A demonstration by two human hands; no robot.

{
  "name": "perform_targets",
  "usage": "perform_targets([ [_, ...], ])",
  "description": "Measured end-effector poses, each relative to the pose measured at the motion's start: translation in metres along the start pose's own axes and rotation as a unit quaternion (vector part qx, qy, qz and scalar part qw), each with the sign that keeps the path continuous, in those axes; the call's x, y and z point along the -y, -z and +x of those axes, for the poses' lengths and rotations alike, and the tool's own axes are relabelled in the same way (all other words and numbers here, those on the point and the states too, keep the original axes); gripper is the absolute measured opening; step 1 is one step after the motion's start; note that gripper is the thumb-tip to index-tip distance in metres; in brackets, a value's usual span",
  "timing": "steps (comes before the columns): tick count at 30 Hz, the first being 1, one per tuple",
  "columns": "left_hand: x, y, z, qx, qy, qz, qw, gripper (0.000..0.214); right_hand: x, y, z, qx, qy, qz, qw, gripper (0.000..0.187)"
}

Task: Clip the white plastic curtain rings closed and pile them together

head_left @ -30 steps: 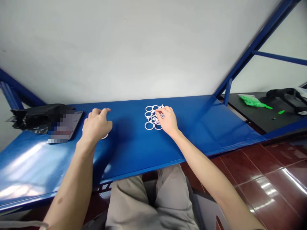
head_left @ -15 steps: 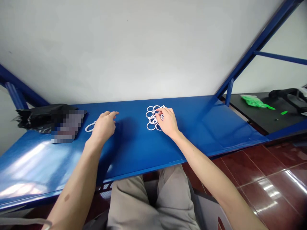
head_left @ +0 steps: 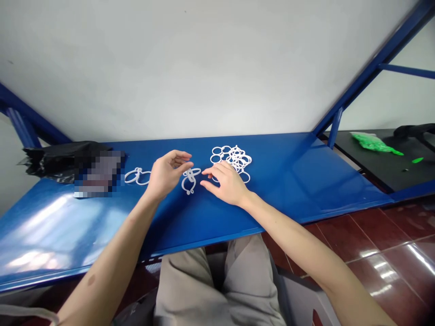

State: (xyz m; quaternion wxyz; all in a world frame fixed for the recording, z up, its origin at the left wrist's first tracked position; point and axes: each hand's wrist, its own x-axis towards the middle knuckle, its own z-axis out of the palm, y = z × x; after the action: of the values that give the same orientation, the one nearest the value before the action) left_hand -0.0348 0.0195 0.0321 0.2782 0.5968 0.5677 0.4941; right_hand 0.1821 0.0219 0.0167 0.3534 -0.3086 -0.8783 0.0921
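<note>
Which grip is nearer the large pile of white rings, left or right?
Right. The right grip is at the near side of the large pile of white rings, hiding part of it; the left grip is farther off to its left.

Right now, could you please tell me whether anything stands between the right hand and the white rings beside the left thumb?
Nothing visible does: only a narrow gap, showing blue tabletop, lies between the right hand and those white rings.

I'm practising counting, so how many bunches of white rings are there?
3. The left bunch lies beside the left hand; the biggest bunch is partly behind the right hand; the middle bunch is between both hands. The hands may hide more.
</note>
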Motion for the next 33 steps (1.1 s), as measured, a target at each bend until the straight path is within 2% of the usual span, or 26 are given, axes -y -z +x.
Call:
perform_targets([
  [5, -0.004, -0.015, -0.006, 0.031, 0.036, -0.114, 0.992, 0.042, 0.004, -0.003, -0.001, 0.026, 0.008, -0.009, 1.000, 0.028],
  [9, -0.007, -0.024, -0.010, 0.061, 0.037, -0.120, 0.990, 0.043, 0.002, -0.005, -0.001, 0.020, -0.002, 0.012, 1.000, 0.015],
  [13, -0.007, -0.025, -0.011, 0.100, 0.012, -0.063, 0.993, 0.053, -0.004, -0.004, -0.001, -0.016, -0.058, 0.090, 0.994, 0.012],
  [17, -0.005, -0.025, -0.012, 0.184, -0.036, 0.039, 0.981, 0.071, -0.009, -0.001, 0.000, -0.060, -0.108, 0.141, 0.982, 0.017],
  [20, -0.003, -0.027, -0.014, 0.209, -0.071, 0.117, 0.968, 0.050, -0.010, 0.001, 0.001, -0.068, -0.120, 0.143, 0.980, 0.020],
  [22, -0.003, -0.027, -0.014, 0.209, -0.083, 0.136, 0.965, 0.033, -0.010, 0.002, 0.001, -0.068, -0.109, 0.135, 0.983, 0.018],
  [24, -0.003, -0.026, -0.014, 0.202, -0.082, 0.142, 0.966, 0.026, -0.009, 0.002, 0.001, -0.070, -0.094, 0.123, 0.985, 0.017],
  [28, -0.004, -0.024, -0.012, 0.179, -0.090, 0.159, 0.967, 0.030, -0.009, 0.003, 0.000, -0.063, -0.085, 0.104, 0.989, 0.018],
  [33, -0.002, -0.021, -0.009, 0.103, -0.120, 0.240, 0.958, 0.037, -0.011, 0.004, 0.000, -0.059, -0.098, 0.096, 0.989, 0.019],
])
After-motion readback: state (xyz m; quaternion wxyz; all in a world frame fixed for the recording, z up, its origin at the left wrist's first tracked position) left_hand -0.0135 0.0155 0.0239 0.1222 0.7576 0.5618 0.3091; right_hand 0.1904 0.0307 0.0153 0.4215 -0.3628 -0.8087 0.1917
